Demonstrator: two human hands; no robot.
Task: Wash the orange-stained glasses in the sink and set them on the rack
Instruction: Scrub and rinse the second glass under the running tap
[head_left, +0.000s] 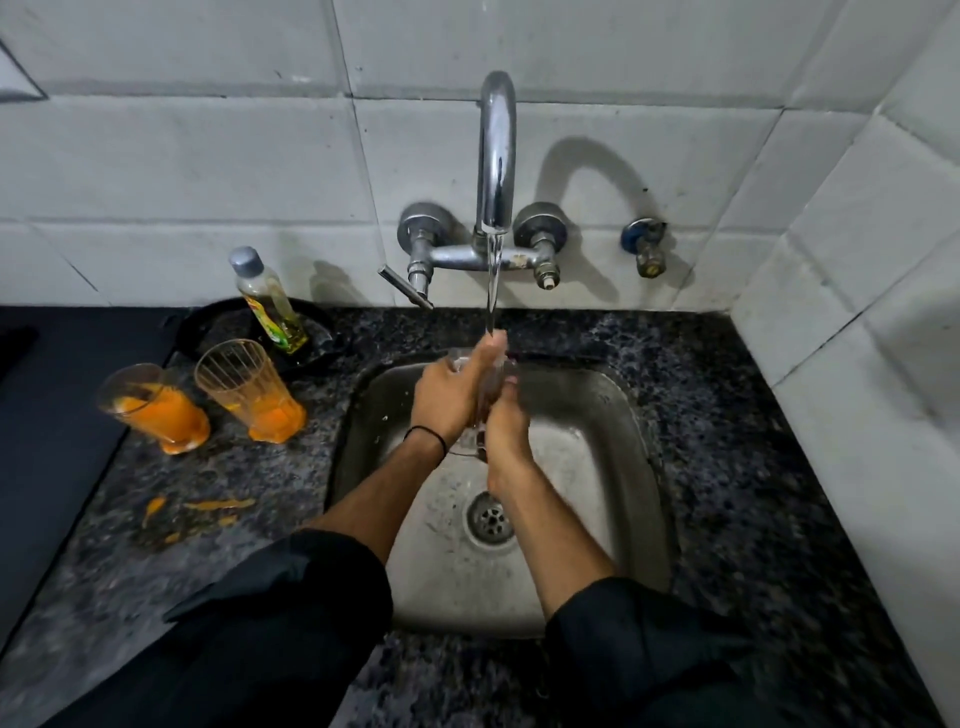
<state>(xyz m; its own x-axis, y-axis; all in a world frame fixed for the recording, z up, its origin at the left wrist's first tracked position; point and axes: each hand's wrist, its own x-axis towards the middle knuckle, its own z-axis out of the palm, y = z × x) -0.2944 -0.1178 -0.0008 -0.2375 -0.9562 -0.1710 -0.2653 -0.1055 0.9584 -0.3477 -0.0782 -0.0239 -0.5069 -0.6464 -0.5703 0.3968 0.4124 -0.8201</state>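
Orange-stained glass (156, 410) and ribbed glass (249, 389) stand on the dark surface (260, 467), left of the sink (597, 410). Over the sink, left grip (449, 397) and right grip (506, 434) both clasp a third glass (466, 441) under the running tap (497, 156).

Yellow soap bottle (267, 301) standing in a black pan (213, 325) on the speckled counter (727, 415). Orange smears (221, 503) nearer the front. Blue-handled valve (644, 244) on the white-tiled wall (156, 156).

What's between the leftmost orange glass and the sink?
Head view: the ribbed glass with orange dregs stands on the counter between the leftmost glass and the sink.
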